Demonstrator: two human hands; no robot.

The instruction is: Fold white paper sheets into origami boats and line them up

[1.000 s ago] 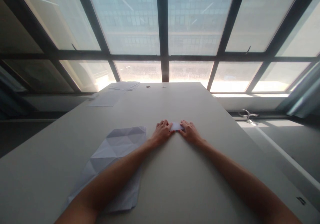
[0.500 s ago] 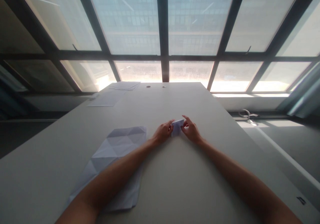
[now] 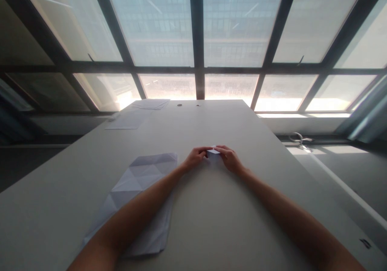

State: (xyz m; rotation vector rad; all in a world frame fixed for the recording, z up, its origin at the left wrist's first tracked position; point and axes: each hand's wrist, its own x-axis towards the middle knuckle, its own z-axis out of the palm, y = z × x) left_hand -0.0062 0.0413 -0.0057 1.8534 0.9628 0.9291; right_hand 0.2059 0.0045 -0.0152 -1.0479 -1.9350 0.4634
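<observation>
1. You are pinching a small folded paper [image 3: 213, 152] with both hands, left hand [image 3: 195, 158] and right hand [image 3: 230, 159], fingers clamped on it.
2. A creased sheet [image 3: 142, 186] is lying left of your fingers on the pale surface [image 3: 217, 214].
3. Bare surface is stretching ahead of your fingers toward the windows [image 3: 196, 41].

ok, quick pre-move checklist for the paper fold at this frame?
1. Small folded white paper piece pinched between both hands: ok.
2. Left hand grip on its left edge: ok.
3. Right hand grip on its right edge: ok.
4. Piece flat against the grey table: cannot tell, too small.
5. Large creased white paper sheet apart from the hands, partly under the left forearm: ok.
6. Crease alignment: cannot tell.
</observation>
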